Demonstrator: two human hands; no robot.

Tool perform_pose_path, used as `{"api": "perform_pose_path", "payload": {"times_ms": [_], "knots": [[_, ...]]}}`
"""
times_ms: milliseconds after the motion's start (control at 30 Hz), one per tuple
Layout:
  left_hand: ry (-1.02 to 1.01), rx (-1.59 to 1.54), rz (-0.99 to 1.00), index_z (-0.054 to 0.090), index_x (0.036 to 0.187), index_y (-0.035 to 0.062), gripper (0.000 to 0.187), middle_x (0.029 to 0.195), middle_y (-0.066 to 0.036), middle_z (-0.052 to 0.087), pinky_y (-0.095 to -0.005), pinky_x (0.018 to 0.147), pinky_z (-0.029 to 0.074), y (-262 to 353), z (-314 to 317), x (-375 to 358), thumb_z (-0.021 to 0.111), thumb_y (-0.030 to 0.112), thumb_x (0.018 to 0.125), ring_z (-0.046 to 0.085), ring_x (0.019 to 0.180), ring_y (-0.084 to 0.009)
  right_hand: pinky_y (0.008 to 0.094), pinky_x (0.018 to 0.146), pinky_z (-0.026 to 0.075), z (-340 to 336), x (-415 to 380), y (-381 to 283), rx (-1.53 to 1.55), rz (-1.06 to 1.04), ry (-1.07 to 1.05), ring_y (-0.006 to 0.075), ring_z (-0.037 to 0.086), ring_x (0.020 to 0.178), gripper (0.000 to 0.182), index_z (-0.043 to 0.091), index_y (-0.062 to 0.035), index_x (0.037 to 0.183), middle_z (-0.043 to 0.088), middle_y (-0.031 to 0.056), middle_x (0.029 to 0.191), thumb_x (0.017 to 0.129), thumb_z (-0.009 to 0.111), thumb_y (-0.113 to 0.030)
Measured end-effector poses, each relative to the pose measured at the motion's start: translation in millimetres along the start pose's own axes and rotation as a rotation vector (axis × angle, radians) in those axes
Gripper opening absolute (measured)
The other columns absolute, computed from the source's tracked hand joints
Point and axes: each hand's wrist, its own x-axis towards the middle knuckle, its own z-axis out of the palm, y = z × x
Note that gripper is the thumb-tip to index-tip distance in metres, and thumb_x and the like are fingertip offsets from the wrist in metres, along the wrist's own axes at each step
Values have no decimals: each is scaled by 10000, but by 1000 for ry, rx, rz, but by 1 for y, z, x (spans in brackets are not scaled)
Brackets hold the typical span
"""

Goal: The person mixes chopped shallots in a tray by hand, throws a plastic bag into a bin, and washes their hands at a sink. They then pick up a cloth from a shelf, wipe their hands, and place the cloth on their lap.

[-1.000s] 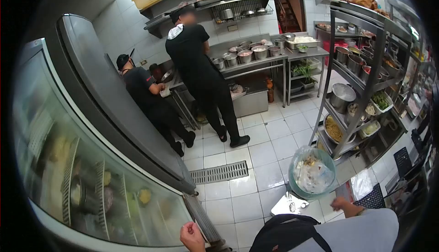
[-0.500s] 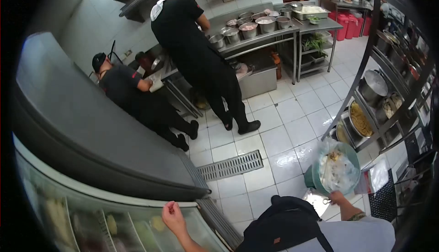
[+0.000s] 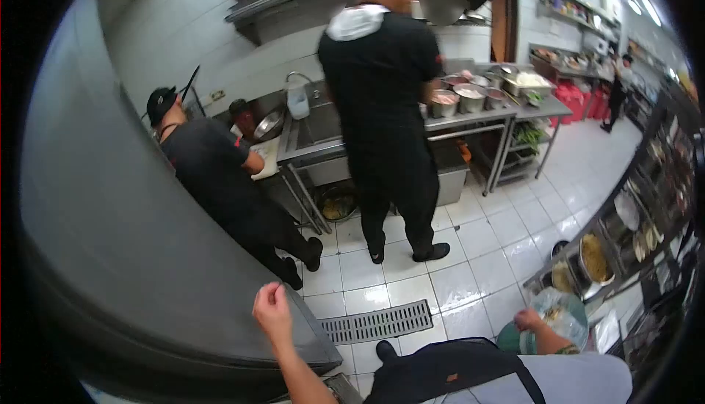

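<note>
A green bin (image 3: 508, 339), lined with a clear plastic bag (image 3: 564, 316), is standing near the lower left corner of a steel rack (image 3: 639, 184) holding a container of yellow noodles (image 3: 596, 259). A worker's right hand (image 3: 527, 321) is showing in front of the bag, loosely curled; from here I cannot tell whether it is gripping or touching anything. The worker's left hand (image 3: 272, 312) is hanging in front of the tall grey cabinet (image 3: 154, 220), near its right edge, fingers bending narrowly toward the thumb. A black apron (image 3: 448, 371) is covering the worker's front, and a slotted floor drain (image 3: 378, 321) is running between the hands.

Beyond, a person in black (image 3: 393, 125) is standing at the front edge of a steel bench. Metal pots (image 3: 470, 98) are crowding its right end; a sink (image 3: 322, 125) is occupying its left. Farther left, a second person (image 3: 213, 165) is leaning over a white board (image 3: 269, 158). On the adjoining side table (image 3: 545, 110), a tray of white food (image 3: 527, 82) is sitting toward the back edge, a bowl of greens (image 3: 536, 99) nearer the front.
</note>
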Motion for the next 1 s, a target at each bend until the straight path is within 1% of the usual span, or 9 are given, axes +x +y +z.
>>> {"api": "perform_pose_path", "payload": {"times_ms": [67,167,233,300,367,500,600,800,1000], "knots": [[-19,-69,68,645,873,-16,103,784,-123,645,-325,647,506,4,25,43,656,81,841,640,705,-239,381,441,475,10,20,36,-99,5,-47,213,585,463,187,639,-22,663,623,108,593,776,581,-159],[-92,-54,174,647,871,-7,97,790,-133,648,-326,651,512,-6,72,115,661,83,840,651,708,-240,397,379,428,34,-11,5,314,208,84,251,542,406,188,533,-11,563,535,137,502,745,537,-56],[-155,-111,296,650,877,-7,107,800,-137,652,-325,651,516,-18,115,167,670,88,833,654,703,-239,385,385,420,40,-21,19,-63,-349,-16,262,542,418,184,527,-6,570,546,142,516,746,538,-59],[-256,-229,206,650,881,-13,116,802,-142,651,-327,650,518,12,142,197,675,88,830,657,703,-243,357,394,413,59,-83,22,-114,-373,-10,244,552,439,154,573,-8,610,553,128,534,750,554,-71],[-293,-283,268,656,904,-23,141,811,-104,663,-277,673,509,21,188,232,665,105,845,646,708,-146,373,423,423,90,-47,-2,503,170,128,228,560,461,143,619,-22,641,562,115,544,742,591,-119],[-410,-337,344,661,917,-20,143,811,-124,678,-284,677,515,44,290,297,663,102,844,668,722,-163,379,435,447,127,-24,-31,597,432,83,227,575,488,141,614,-26,711,581,110,604,780,579,-144],[-444,-303,395,658,889,-11,140,792,-155,675,-344,686,520,49,358,330,648,118,837,672,734,-245,384,443,465,146,14,-48,606,485,30,226,587,509,147,611,-29,764,595,106,648,808,569,-163],[-504,-179,363,673,892,-6,156,805,-142,693,-320,700,526,28,457,410,656,137,833,677,721,-224,394,461,502,160,117,-88,674,558,6,225,611,550,174,604,-36,869,622,98,737,864,550,-201],[-495,-176,305,676,934,7,219,832,-119,708,-316,723,526,-2,557,490,688,204,837,680,758,-191,342,470,502,115,224,-234,742,284,212,213,627,586,163,608,-36,902,626,98,752,907,530,-179]]}}
